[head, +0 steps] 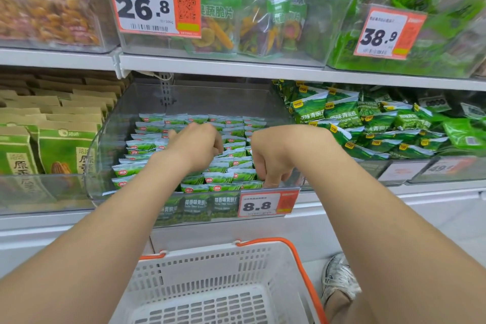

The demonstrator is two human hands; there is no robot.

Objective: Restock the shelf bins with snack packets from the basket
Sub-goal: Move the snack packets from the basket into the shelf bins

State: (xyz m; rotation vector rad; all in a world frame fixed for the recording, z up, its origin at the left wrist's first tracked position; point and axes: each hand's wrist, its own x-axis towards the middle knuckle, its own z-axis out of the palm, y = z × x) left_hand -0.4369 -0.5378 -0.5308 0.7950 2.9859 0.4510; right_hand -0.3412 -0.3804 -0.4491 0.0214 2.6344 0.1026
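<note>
Midway along a snack aisle, a person reaches both bare arms into a clear bin (110, 139) on the lower shelf, working among rows of small green snack packets (231, 176). The left hand (194, 147) sits over the middle rows, knuckles up and fingers curled down between the packets. The right hand (273, 159) is at the front right corner, fingers bent down just behind the bin's front wall. Both sets of fingertips are buried in the stock, so I cannot tell whether either hand has hold of a packet.

Directly below stands the basket (210, 252), a white perforated plastic crate with an orange handle (302, 268). The part of its floor in view holds no packets, so this bin looks close to finished.

The packets are glossy film pillows with crimped white top edges, standing on end and packed tight. That makes the rows fragile. A hand drawn out carelessly could drag a slick packet with it or tip a row over like dominoes. The right wrist hangs just above the clip-on 8.8 price tag (265, 204), and a brush could knock it loose. The bin's transparent wall is smooth, hard and rounded at its left corner.
</note>
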